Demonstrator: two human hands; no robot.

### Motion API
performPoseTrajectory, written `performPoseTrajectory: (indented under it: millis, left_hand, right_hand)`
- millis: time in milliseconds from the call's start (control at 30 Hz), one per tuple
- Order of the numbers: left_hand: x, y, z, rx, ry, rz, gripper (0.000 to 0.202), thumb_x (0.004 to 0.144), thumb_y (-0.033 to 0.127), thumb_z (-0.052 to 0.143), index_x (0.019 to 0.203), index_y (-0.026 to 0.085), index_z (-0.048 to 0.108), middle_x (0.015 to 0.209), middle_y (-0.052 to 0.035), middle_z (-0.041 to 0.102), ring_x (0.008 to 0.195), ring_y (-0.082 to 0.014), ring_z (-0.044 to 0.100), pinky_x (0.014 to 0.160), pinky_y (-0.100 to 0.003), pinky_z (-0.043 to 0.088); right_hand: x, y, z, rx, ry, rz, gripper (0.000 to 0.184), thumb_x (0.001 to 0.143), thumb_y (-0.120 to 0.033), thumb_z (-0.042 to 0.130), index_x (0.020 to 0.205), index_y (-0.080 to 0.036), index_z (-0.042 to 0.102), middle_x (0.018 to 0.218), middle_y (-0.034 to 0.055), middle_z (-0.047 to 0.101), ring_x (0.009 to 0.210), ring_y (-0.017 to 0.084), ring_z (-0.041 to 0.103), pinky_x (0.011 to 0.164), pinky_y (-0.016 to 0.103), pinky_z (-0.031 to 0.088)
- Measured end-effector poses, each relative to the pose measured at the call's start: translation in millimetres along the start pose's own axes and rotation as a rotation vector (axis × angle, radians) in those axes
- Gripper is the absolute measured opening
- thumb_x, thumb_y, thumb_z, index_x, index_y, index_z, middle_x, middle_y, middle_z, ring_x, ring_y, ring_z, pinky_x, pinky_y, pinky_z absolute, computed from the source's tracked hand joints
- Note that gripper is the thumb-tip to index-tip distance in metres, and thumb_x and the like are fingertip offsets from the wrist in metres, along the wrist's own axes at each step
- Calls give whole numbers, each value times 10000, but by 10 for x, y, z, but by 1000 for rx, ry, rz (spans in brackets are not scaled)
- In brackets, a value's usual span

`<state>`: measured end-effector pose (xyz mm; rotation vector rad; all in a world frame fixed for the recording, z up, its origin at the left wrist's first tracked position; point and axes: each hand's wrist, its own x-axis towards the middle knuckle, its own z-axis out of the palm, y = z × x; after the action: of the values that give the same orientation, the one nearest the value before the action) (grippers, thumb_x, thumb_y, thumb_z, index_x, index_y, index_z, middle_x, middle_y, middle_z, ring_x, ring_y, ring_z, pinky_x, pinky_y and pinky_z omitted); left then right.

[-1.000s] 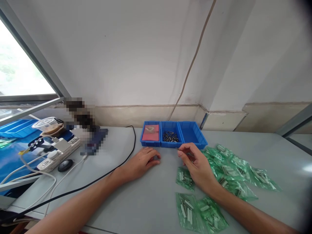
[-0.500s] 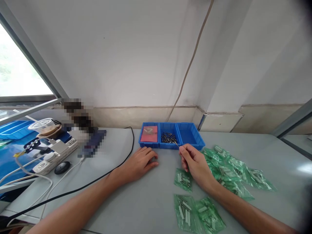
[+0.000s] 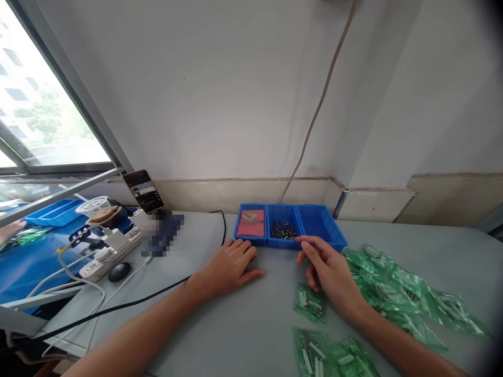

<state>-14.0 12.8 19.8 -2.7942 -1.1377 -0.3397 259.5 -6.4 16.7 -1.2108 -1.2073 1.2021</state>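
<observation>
My left hand [image 3: 230,267] lies palm down on the grey table, fingers apart, just in front of the left blue bin [image 3: 257,242]. That bin holds a pink sheet [image 3: 245,229] with a small clear packet [image 3: 250,217] on it. Dark metal screws [image 3: 282,230] lie heaped in the middle bin. My right hand [image 3: 328,267] hovers at the front edge of the middle and right bins [image 3: 316,220], index finger stretched out toward the screws, thumb apart from it. Nothing shows between its fingers. Below it lies a small green bag [image 3: 309,303] of parts.
Several green bags [image 3: 401,288] are piled right of my right forearm, and others [image 3: 314,353] lie at the front. A black cable [image 3: 137,302] runs under my left forearm. Leftward are a power strip [image 3: 112,256], a black mouse [image 3: 119,272], a phone [image 3: 143,191] and another person's hand [image 3: 11,230].
The thin metal piece earlier pinched in my right hand is no longer visible there, and its fingers have opened. My left thumb has spread outward. The view has shifted left.
</observation>
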Motion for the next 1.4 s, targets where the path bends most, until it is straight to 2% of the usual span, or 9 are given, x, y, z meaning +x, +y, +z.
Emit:
performPoseTrajectory:
  millis: [100, 267, 367, 533, 700, 900, 1100, 1267, 1400]
  left_hand:
    - [-6, 39, 12, 41, -5, -56, 419, 1076, 612, 517, 1028, 198, 561, 1049, -81, 651, 953, -268, 622, 795, -376, 453]
    - [-20, 124, 71, 82, 2, -213, 398, 1082, 595, 494, 1053, 205, 567, 1032, -90, 654, 942, -280, 642, 654, -330, 443]
    - [-18, 123, 93, 47, -12, -235, 374, 1097, 569, 484, 1044, 208, 567, 1007, -72, 662, 890, -258, 655, 630, -318, 429]
    - [-8, 69, 129, -122, 1, -219, 340, 1106, 510, 523, 940, 216, 564, 946, -6, 675, 797, -189, 650, 630, -295, 396]
    - [-14, 50, 186, -251, 67, -179, 284, 1097, 474, 575, 972, 220, 599, 942, 16, 677, 787, -154, 634, 628, -279, 381]
    - [-9, 36, 177, -407, 102, -66, 208, 1081, 429, 623, 1077, 221, 620, 988, 1, 679, 876, -166, 648, 751, -268, 460]
    - [-16, 8, 194, -522, 92, -24, 178, 1089, 391, 615, 1112, 215, 630, 1028, -18, 675, 917, -167, 641, 802, -264, 489]
    - [-14, 25, 204, -554, 107, -41, 125, 1099, 334, 600, 1114, 212, 619, 1012, -8, 658, 900, -156, 626, 805, -258, 495]
    - [-5, 70, 164, -564, 108, -76, 71, 1108, 267, 564, 1136, 211, 598, 1073, -23, 654, 922, -161, 631, 809, -263, 498]
  right_hand:
    - [-26, -2, 14, -37, -29, -36, 568, 930, -693, 653, 1277, -245, 614, 841, -17, 673, 383, 96, 522, 327, 215, 383]
    - [-96, 33, 55, -110, -65, -92, 472, 974, -658, 616, 1215, -252, 620, 812, -32, 636, 407, 98, 530, 354, 220, 395]
    - [-120, 41, 66, -147, -97, -104, 432, 995, -640, 594, 1180, -252, 631, 800, -30, 632, 426, 101, 538, 383, 227, 408]
    - [-125, 41, 59, -216, -135, -127, 403, 1013, -624, 566, 1125, -247, 653, 788, -26, 631, 459, 113, 549, 431, 244, 433]
    - [-120, 52, 42, -361, -166, -168, 357, 1056, -567, 517, 1078, -253, 686, 798, -8, 656, 549, 157, 591, 514, 280, 464]
    - [-145, 6, 41, -651, -303, -453, 269, 1092, -395, 526, 1042, -264, 756, 999, 64, 717, 957, 260, 663, 850, 388, 540]
    - [-176, -20, 77, -831, -435, -631, 206, 1077, -277, 585, 1020, -247, 781, 1078, 79, 718, 1007, 262, 639, 938, 431, 515]
    - [-182, 10, 66, -872, -515, -687, 211, 1082, -282, 597, 1098, -280, 807, 1208, 77, 711, 1104, 273, 612, 1005, 457, 496]
    - [-217, -5, 55, -884, -608, -691, 248, 1084, -325, 602, 1268, -317, 767, 1329, 72, 680, 1206, 279, 576, 1058, 461, 489]
